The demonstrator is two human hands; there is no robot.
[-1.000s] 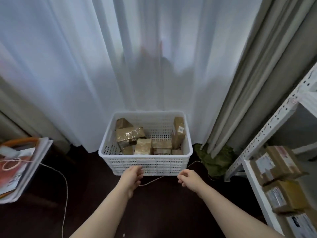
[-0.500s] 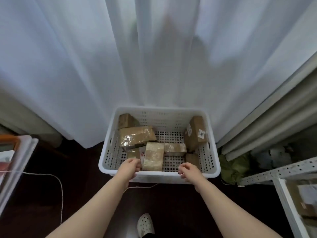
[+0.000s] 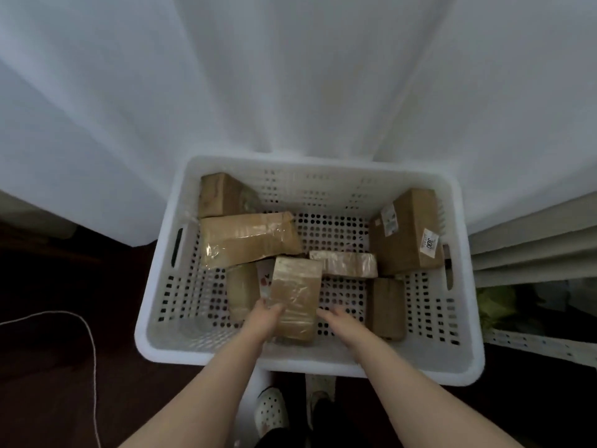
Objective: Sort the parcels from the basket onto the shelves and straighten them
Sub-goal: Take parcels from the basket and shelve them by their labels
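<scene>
Both hands have dropped past the near rim of the basket (image 3: 307,360) and now reach inside it; half a second ago they hovered at its edge. The left hand (image 3: 263,318) lies against the near left corner of a taped parcel (image 3: 295,292) in the basket's front middle, but blur hides whether its fingers have closed on it. The right hand (image 3: 339,321) is loosely spread just beside that parcel's right edge and holds nothing.

The parcel's far end meets a small flat parcel (image 3: 344,263) near the basket's centre. A wide taped parcel (image 3: 245,239) lies toward the basket's left, and a labelled box (image 3: 407,234) stands against its right wall.

To lift cleanly, I judge that both hands should clasp the parcel's long sides firmly, since the glossy tape looks slippery. They should then raise it straight up, clear of its neighbours and the rim. A white perforated rail (image 3: 533,347), probably the shelving, shows to the right of the basket.
</scene>
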